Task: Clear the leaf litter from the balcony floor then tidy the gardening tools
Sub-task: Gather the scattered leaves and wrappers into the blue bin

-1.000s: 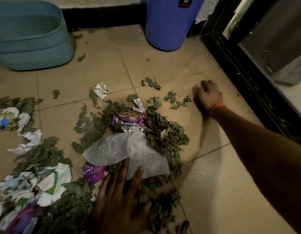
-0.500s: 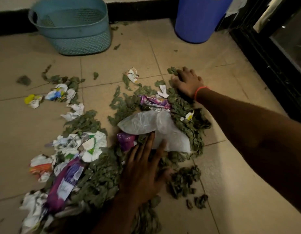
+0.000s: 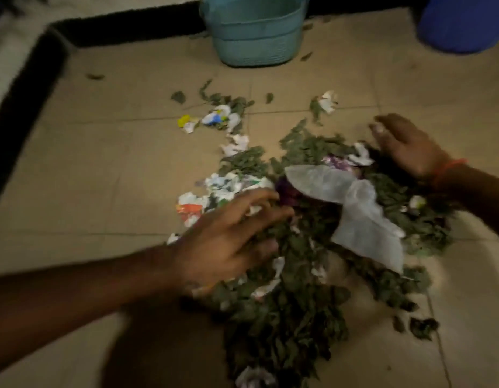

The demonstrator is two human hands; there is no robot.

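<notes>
Scooping the leaf pile [image 3: 298,317]

The leaves are kept between left hand [image 3: 228,236] and right hand [image 3: 405,147]; fingers are spread apart, nothing gripped.

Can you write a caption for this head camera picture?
Left hand and right hand gather the leaf litter on the floor.

Leaf pile [image 3: 293,317] on floor [image 3: 102,191], basket [image 3: 255,32] behind, plastic sheet [image 3: 360,217] on pile

Both hands, left [image 3: 228,236] and right [image 3: 405,147], spread, fingers relaxed.
</notes>
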